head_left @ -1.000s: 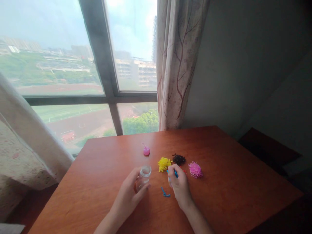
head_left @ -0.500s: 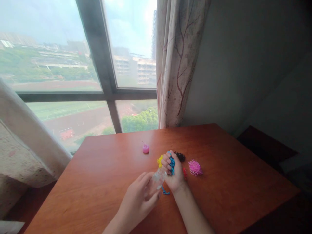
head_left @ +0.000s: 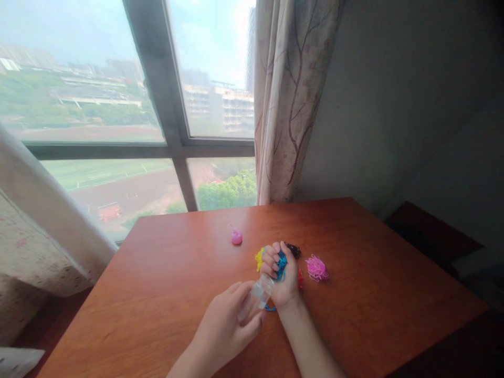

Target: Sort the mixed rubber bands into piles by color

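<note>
My left hand [head_left: 232,320] is closed around a small clear container [head_left: 263,290], tilted with its upper end toward my other hand. My right hand [head_left: 284,283] is curled around a bunch of thin blue rubber bands [head_left: 281,265], which show between the fingers and thumb. A loose blue band [head_left: 270,308] lies on the table, partly hidden behind the container. Close around my right hand are a yellow bunch [head_left: 259,259], a black bunch [head_left: 293,250] and a red bunch [head_left: 300,278], each partly covered by the hand.
A pink pile of bands [head_left: 317,268] rests to the right on the brown wooden table [head_left: 157,294]. Farther back stands a small round pink object [head_left: 236,237] with a thin stem. Behind the table are a window and a patterned curtain [head_left: 281,157].
The clear container, in my left hand, has shifted slightly right and nearer the right wrist, covering more of the loose blue band. My right hand stays curled on the blue bands. The view has shifted slightly.
</note>
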The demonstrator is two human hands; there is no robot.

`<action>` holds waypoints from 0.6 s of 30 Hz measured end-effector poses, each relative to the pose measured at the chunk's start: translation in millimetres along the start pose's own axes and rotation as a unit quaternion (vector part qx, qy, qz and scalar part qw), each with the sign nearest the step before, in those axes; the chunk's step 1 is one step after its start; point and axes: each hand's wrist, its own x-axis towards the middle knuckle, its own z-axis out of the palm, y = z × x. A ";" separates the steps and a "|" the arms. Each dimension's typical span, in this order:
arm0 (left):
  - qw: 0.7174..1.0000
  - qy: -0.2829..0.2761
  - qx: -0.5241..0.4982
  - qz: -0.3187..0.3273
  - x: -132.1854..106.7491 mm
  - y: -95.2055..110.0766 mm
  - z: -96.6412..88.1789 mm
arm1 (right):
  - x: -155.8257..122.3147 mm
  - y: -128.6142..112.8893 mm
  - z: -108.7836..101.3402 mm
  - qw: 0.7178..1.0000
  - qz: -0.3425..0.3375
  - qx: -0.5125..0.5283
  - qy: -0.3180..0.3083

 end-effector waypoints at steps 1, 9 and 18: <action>1.000 -0.007 0.010 -0.004 -0.1 0.6 -0.2 | -0.2 -0.5 -0.7 1.000 -0.002 0.012 -0.003; 0.999 -0.034 0.038 -0.010 -0.9 2.3 -1.0 | -1.5 -2.3 -1.4 1.000 0.001 0.025 0.009; 0.998 -0.028 0.057 -0.011 -1.1 1.4 -1.3 | -3.5 5.4 7.3 0.993 -0.052 -0.081 0.068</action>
